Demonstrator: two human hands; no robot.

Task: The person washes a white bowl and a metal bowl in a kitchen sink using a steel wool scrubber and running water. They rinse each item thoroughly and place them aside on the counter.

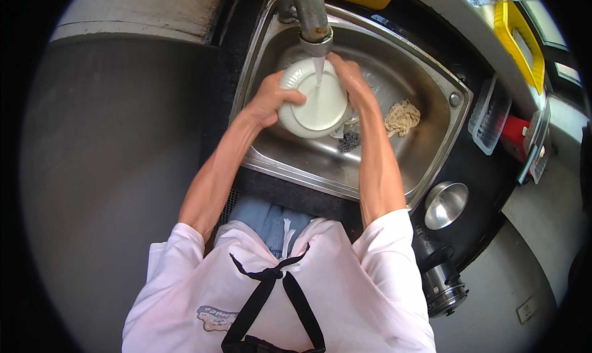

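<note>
A white plate with a ribbed rim (pixel 319 108) is held over the steel sink basin, under a stream of water from the metal faucet (pixel 317 34). My left hand (pixel 273 98) grips its left edge, with the thumb lying over the face. At the upper right edge, my right hand (pixel 348 78) holds the plate; some of its fingers are hidden behind it. A steel wool scourer (pixel 349 141) lies in the basin below the plate, near my right forearm. Farther right in the basin is a crumpled beige cloth (pixel 403 117).
The steel sink's rim (pixel 296 175) surrounds the basin. On the black counter to the right stand a metal bowl (pixel 446 205), clear plastic trays (pixel 491 117) and a red container (pixel 514 135). A lidded metal pot (pixel 444 288) is lower right, and a yellow basket (pixel 518 43) upper right.
</note>
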